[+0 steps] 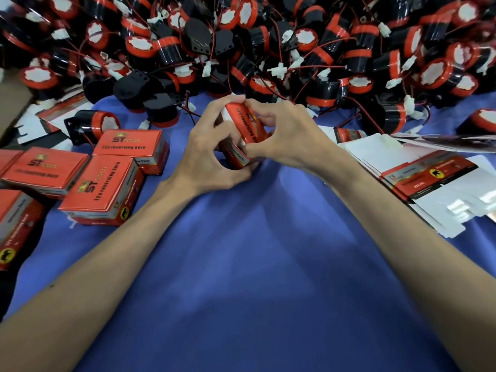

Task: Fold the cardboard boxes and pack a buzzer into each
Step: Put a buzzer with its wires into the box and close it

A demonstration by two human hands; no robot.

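Observation:
A small red cardboard box with black lettering sits between both hands on the blue cloth, in the middle of the view. My left hand grips its left side and lower end with curled fingers. My right hand pinches its right side and top edge. The hands cover most of the box, so I cannot see its contents. A big heap of black and red buzzers with red wires and white plugs fills the far side.
Several closed red boxes lie in a cluster at the left. A stack of flat unfolded box blanks lies at the right. One loose buzzer lies near the left boxes. More flat blanks lie at the far left.

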